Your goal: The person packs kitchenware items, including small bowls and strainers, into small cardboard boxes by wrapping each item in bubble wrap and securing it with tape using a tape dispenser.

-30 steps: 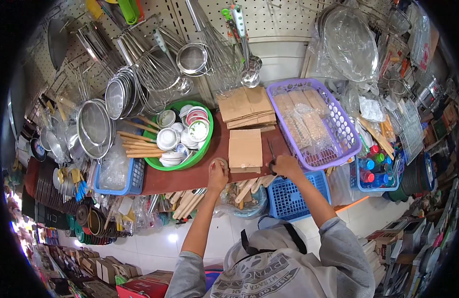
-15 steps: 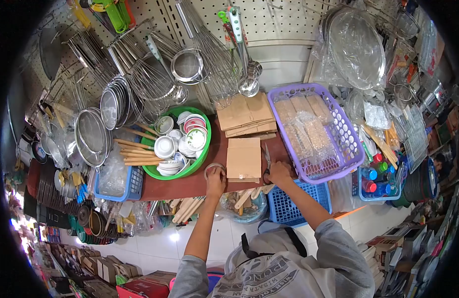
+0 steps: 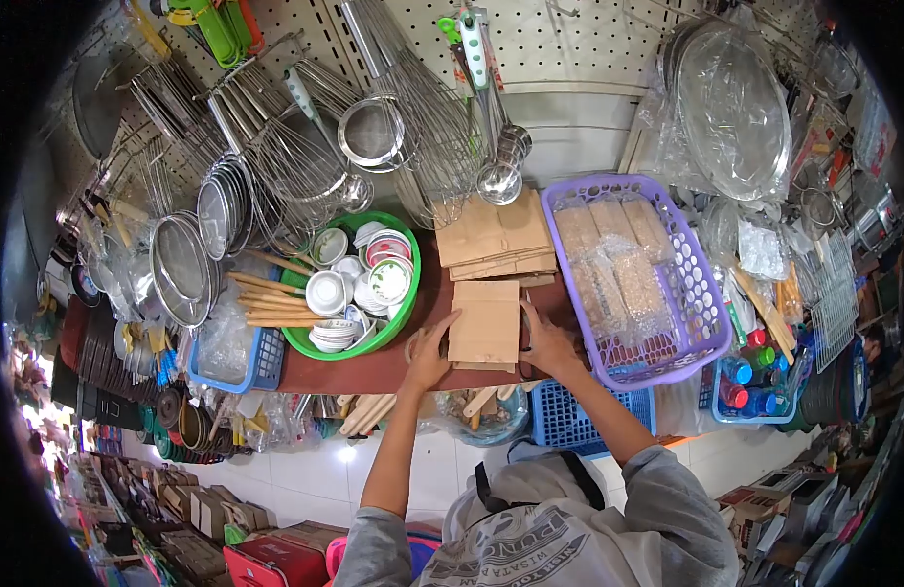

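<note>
A small stack of brown cardboard pieces lies on the reddish-brown table between my hands. My left hand is at its left edge, fingers stretched out and apart. Beside the right edge is my right hand, with its fingers spread along the cardboard. Both hands appear to touch the sides of the stack, and neither is closed round anything. The tape roll is mostly hidden by my left hand. Of the scissors, only dark parts show under my right hand.
Larger folded cardboard lies behind the stack. A green basin of small bowls stands left; a purple basket with bubble-wrapped packs stands right. Whisks and ladles hang above. A blue basket sits below the table edge.
My left hand has left the tape roll and moved to the cardboard's left edge. My right hand has let go of the scissors and spread beside the right edge. The view has shifted slightly.
</note>
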The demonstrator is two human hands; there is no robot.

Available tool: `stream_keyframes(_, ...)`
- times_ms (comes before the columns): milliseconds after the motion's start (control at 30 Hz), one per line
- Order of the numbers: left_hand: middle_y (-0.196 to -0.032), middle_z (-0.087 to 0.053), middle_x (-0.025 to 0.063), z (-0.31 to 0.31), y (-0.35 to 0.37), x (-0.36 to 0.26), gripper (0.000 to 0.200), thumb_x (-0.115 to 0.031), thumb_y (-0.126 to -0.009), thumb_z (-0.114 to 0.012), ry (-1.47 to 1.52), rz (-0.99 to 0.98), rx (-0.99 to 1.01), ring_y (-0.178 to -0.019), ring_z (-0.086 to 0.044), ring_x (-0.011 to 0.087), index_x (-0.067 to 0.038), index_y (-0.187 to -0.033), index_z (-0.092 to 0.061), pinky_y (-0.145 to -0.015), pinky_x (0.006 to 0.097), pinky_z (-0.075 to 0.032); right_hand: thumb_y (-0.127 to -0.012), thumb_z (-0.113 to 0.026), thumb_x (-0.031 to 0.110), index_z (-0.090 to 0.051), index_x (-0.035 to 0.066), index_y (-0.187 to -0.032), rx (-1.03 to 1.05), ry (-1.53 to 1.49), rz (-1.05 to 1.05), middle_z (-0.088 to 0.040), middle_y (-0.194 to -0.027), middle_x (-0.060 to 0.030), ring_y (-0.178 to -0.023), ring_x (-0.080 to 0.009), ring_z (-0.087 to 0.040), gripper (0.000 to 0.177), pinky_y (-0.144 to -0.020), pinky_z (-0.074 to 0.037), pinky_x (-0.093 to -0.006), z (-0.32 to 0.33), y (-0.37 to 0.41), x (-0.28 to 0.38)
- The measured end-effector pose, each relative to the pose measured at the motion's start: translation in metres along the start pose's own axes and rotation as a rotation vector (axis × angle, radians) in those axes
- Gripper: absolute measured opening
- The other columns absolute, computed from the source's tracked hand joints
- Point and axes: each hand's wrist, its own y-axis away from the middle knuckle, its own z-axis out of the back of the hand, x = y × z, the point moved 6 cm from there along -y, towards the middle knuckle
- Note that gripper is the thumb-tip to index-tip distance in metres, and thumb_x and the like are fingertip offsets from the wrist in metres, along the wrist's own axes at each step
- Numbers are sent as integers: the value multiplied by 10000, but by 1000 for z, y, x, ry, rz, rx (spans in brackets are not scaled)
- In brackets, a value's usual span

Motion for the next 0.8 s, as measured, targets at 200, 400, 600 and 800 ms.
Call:
stream_keyframes(200,-1347,-574,128,11,10,-10,779,19,-721,-705,174,-78,-55,-1214,-532,323,-161,-1444,-478,-1098,413,-352,-711,-836,326,-330,30,-1340,-40,-199,147,-548,-1284,-281,-1160,-401,-589,860,-938,-494,-493,-11,-10,-1)
stream_keyframes(400,-1335,-545,121,24,20,-9,684,55,-793,-650,595,129,-39,-1217,-528,219,-113,-1423,-440,-1032,363,-416,-701,-835,238,-346,34,-1284,-9,-657,238,-585,-1162,-202,-1077,-379,-599,788,-940,-479,-439,-5,-16,10)
stream_keyframes(600,-1388,-451,139,49,22,-24,423,-31,-928,-630,701,85,-274,-1207,-487,202,-90,-1242,-353,-979,357,-435,-754,-846,282,-314,47,-1280,110,-790,62,-585,-1079,-174,-944,-279,-639,784,-837,-530,-395,12,-23,25)
stream_keyframes(800,-1433,-399,135,61,15,-50,254,-180,-948,-634,656,21,-248,-1265,-458,245,-78,-1145,-512,-1043,376,-389,-836,-798,324,-266,117,-1332,109,-977,90,-619,-1031,-155,-866,-205,-661,756,-641,-566,-319,54,-21,41)
